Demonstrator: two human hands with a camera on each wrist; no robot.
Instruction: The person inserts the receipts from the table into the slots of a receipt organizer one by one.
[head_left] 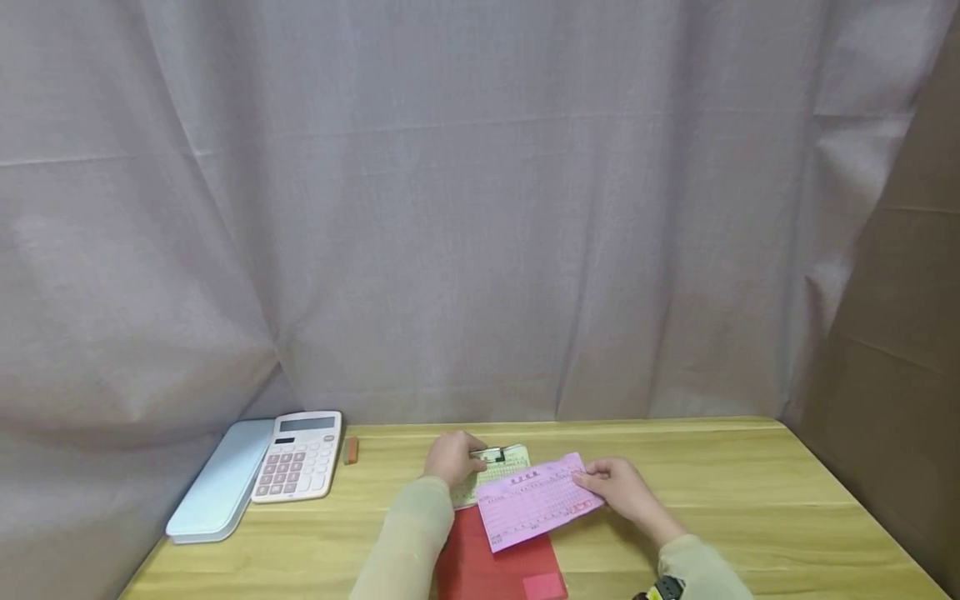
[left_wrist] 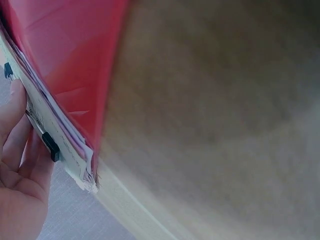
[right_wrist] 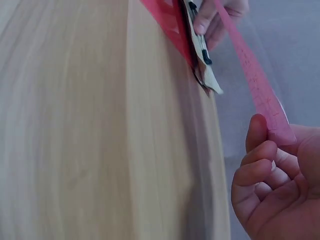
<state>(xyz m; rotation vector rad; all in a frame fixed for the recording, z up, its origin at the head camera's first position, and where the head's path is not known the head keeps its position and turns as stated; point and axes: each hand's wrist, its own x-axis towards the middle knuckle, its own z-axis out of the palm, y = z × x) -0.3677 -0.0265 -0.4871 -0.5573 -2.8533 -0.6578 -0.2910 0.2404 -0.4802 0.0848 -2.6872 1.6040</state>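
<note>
A red clip folder (head_left: 472,554) lies on the table before me, with a pale green printed form (head_left: 519,456) on top of its papers. My left hand (head_left: 448,458) is at the folder's far edge and holds the black-tipped metal clip (left_wrist: 51,146) there. In the left wrist view, several sheet edges (left_wrist: 67,122) show between the clip and the red cover. My right hand (head_left: 624,493) pinches a pink printed form (head_left: 534,502) by its right end, between thumb and fingers. In the head view the pink form slants over the folder and overlaps the green one.
At the table's left side stand a white calculator (head_left: 298,457) and a light blue case (head_left: 221,483), close together. A small orange and green eraser-like block (head_left: 351,451) lies right of the calculator. Grey curtain (head_left: 480,250) hangs behind the wooden table (head_left: 735,500).
</note>
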